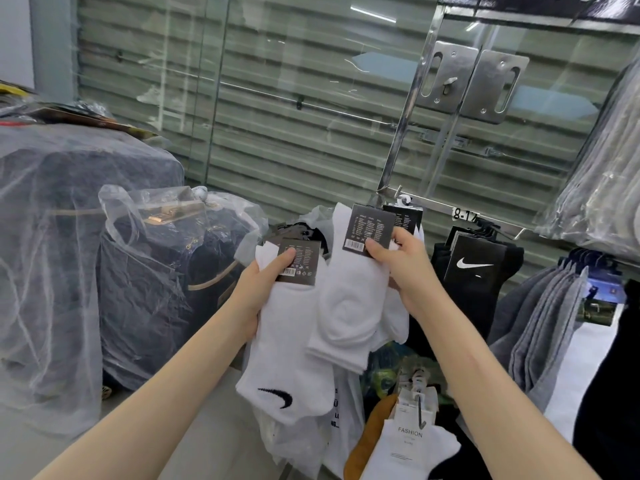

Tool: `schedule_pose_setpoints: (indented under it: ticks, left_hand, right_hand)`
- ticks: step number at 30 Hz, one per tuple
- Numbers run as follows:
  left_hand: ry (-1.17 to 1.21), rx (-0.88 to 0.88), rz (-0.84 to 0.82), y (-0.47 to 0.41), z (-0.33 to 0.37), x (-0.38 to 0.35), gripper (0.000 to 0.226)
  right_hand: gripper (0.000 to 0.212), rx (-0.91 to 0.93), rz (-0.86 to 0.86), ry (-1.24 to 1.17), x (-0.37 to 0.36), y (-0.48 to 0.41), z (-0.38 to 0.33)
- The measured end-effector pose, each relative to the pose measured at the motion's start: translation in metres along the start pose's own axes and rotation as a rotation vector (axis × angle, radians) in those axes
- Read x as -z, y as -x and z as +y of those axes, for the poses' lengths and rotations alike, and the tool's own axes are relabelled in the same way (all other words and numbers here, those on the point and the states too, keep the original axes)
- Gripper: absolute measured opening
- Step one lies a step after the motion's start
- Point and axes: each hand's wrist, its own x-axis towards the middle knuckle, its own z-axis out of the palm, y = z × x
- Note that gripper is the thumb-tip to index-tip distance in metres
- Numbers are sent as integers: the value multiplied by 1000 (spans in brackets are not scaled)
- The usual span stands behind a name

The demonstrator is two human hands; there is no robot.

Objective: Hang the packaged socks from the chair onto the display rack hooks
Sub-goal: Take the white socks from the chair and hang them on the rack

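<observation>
My left hand (258,289) grips a pack of white socks (287,348) with a black swoosh and a dark card label, thumb on the label. My right hand (398,268) holds a second white sock pack (349,306) by its dark card label, raised close under the metal rack hook (401,197). Another dark-labelled pack (407,216) hangs on that hook just behind. Black socks with a white swoosh (472,268) hang on the hook to the right. The chair is hidden.
Plastic-wrapped dark suitcases (145,282) stand at left. Grey socks (547,327) hang at right, bagged grey socks (599,174) above them. White "FASHION" socks (408,441) hang low in front. A glass door with a metal shutter (294,116) is behind.
</observation>
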Motion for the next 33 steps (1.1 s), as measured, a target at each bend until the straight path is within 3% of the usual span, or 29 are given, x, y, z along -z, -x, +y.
schedule_pose_setpoints:
  ticks: [6, 13, 16, 24, 28, 30, 33]
  left_hand:
    - [-9, -10, -16, -2, 0, -1, 17]
    - [-12, 2, -37, -3, -1, -1, 19]
    - [-18, 10, -56, -3, 0, 0, 22]
    - [-14, 29, -113, 1, 9, 1, 20]
    - [-29, 10, -141, 4, 13, -6, 19]
    - [-31, 0, -152, 5, 14, -9, 20]
    - [-32, -18, -131, 4, 12, -11, 23]
  right_hand:
    - [16, 102, 198, 93, 9, -10, 0]
    - [20, 139, 234, 121, 13, -3, 19]
    - [12, 179, 270, 199, 15, -8, 22]
    - [9, 68, 364, 320, 14, -30, 25]
    - [28, 6, 449, 405, 4, -31, 21]
    - [39, 89, 525, 478, -5, -21, 20]
    - [48, 467, 677, 586, -25, 7, 16]
